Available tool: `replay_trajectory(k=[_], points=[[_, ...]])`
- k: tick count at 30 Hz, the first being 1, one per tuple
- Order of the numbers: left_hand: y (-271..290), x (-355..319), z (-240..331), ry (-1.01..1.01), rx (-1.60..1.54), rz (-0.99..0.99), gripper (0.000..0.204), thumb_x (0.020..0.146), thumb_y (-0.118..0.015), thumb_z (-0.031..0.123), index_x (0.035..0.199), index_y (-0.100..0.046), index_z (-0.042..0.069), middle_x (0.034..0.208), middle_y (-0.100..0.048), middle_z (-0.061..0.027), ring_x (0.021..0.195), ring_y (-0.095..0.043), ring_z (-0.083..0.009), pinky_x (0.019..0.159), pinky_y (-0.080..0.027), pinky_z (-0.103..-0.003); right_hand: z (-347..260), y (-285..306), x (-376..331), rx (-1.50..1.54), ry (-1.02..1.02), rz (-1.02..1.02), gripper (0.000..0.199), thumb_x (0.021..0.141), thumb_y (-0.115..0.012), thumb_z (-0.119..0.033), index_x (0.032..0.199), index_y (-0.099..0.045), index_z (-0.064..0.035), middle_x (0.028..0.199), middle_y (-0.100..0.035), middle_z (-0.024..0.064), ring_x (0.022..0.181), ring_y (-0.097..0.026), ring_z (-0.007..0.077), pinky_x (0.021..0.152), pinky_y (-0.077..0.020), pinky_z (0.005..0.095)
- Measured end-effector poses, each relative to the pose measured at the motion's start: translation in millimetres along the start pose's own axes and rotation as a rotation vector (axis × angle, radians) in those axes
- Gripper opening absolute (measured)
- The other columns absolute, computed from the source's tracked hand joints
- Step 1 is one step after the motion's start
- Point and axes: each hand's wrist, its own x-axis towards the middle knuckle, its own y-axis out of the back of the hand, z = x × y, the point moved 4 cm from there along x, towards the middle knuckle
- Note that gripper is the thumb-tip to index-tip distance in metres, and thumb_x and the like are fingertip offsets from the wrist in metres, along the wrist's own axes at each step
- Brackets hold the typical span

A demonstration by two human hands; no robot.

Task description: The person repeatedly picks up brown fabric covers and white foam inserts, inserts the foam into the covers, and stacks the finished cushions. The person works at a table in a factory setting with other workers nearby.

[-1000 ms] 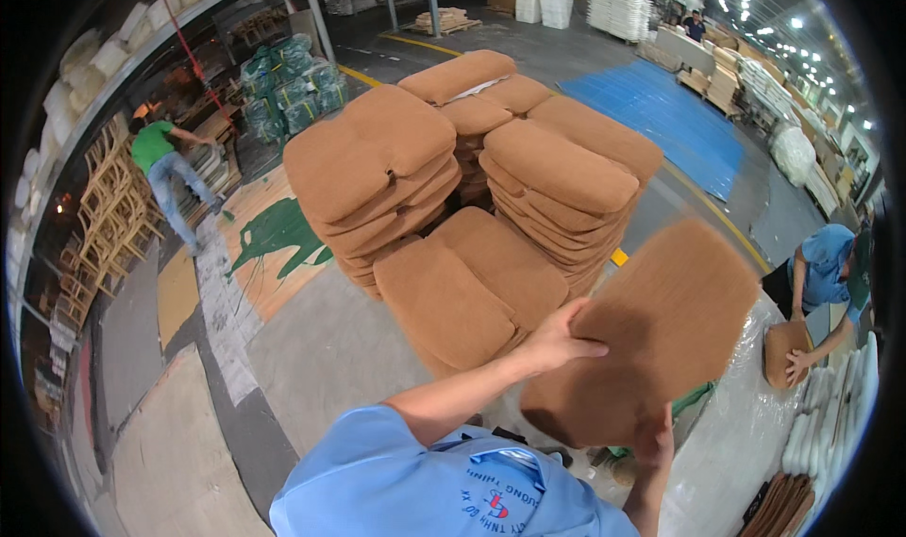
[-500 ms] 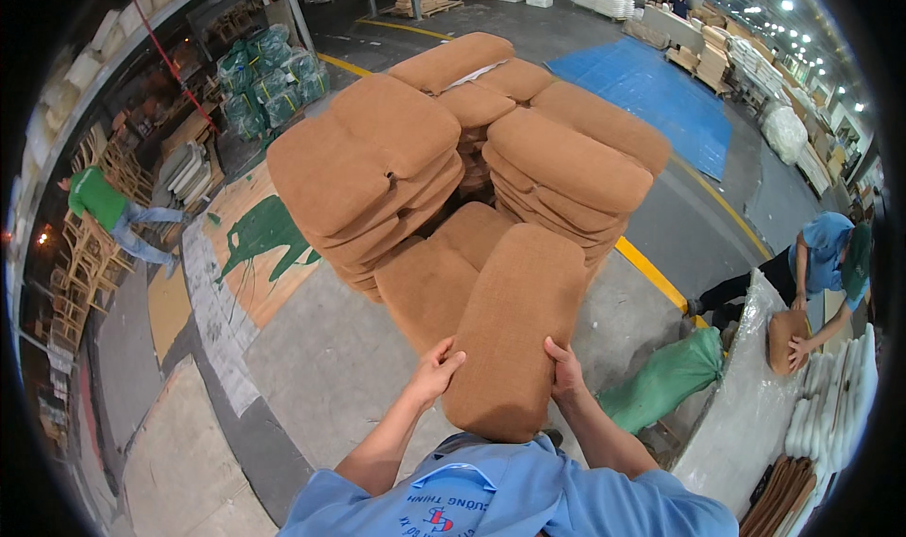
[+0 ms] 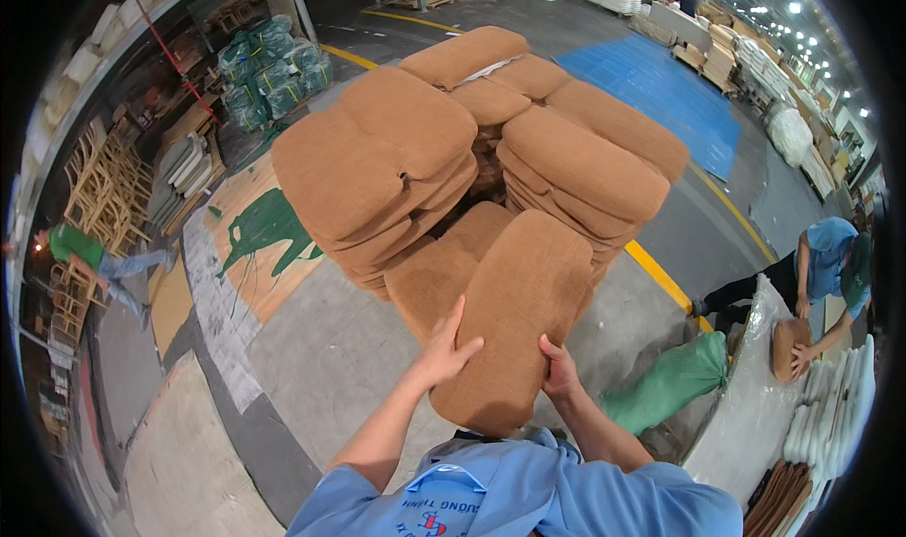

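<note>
Lower centre of the frame: a brown cushion (image 3: 524, 301), held at its two long sides. The left grip (image 3: 439, 358) lies against the left edge, thumb and forefinger spread wide apart; the right grip (image 3: 562, 375) clasps the right edge more narrowly, thumb on the upper face. The fingers underneath are hidden, so the depth of each hold cannot be told. The cushion partly covers the front stack (image 3: 425, 277) of like cushions; whether it touches them is unclear. Centre: the left stack (image 3: 377, 155) and right stack (image 3: 585, 169), with a dark gap between, its interior hard to make out. Right: a co-worker (image 3: 830, 263), partly lost in the dark rim.
</note>
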Motion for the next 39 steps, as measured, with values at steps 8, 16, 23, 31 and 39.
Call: replay_trajectory(k=[8, 16, 23, 31, 39], points=[[-4.6, 31.2, 31.8, 0.069, 0.197, -0.063, 0.089, 0.100, -0.069, 0.037, 0.169, -0.020, 0.012, 0.156, -0.046, -0.0241, 0.137, -0.053, -0.0373, 0.116, -0.042, -0.042, -0.7, 9.4, -0.9, 0.033, 0.074, 0.132, 0.064, 0.098, -0.074, -0.019, 0.152, -0.044, -0.0039, 0.143, -0.062, 0.0132, 0.129, -0.062, 0.0315, 0.111, -0.0516, 0.0479], [41.9, -17.1, -76.9, 0.239, -1.187, 0.421, 0.076, 0.095, -0.080, 0.027, 0.159, -0.040, 0.014, 0.141, -0.062, -0.0076, 0.128, -0.061, -0.0219, 0.110, -0.048, -0.041, 7.5, -60.1, 58.8, 0.065, 0.130, 0.078, 0.064, 0.099, -0.074, -0.023, 0.153, -0.043, -0.0065, 0.148, -0.056, 0.0113, 0.135, -0.056, 0.0299, 0.112, -0.0487, 0.0510], [23.1, 44.0, -130.5, 0.504, -1.142, 0.533, 0.062, 0.093, -0.083, 0.026, 0.143, -0.050, 0.010, 0.132, -0.067, -0.0097, 0.117, -0.066, -0.0275, 0.095, -0.055, -0.043, 7.5, -47.0, 103.0, -0.464, -0.104, 0.237, 0.074, 0.100, -0.074, -0.034, 0.157, -0.036, -0.0054, 0.154, -0.050, 0.0142, 0.128, -0.058, 0.0341, 0.103, -0.0524, 0.0508], [14.5, 57.5, -141.1, 0.461, -1.172, 0.571, 0.049, 0.093, -0.083, 0.019, 0.132, -0.057, 0.009, 0.124, -0.070, -0.0069, 0.109, -0.069, -0.0262, 0.089, -0.060, -0.047, 3.9, 90.8, -49.5, -0.467, -0.086, 0.380, 0.035, 0.105, -0.067, -0.027, 0.134, -0.060, -0.0077, 0.103, -0.073, 0.0087, 0.082, -0.073, 0.0205, 0.072, -0.0593, 0.0358], [37.2, 77.0, -119.0, 0.422, -1.237, 0.702, 0.040, 0.101, -0.072, 0.012, 0.138, -0.057, 0.010, 0.128, -0.068, -0.0104, 0.110, -0.068, -0.0266, 0.088, -0.060, -0.043, 2.7, 177.8, -170.4, -0.317, -0.097, 0.705, 0.035, 0.104, -0.066, -0.025, 0.133, -0.059, -0.0061, 0.097, -0.072, 0.0063, 0.073, -0.070, 0.0150, 0.065, -0.0575, 0.0307]])
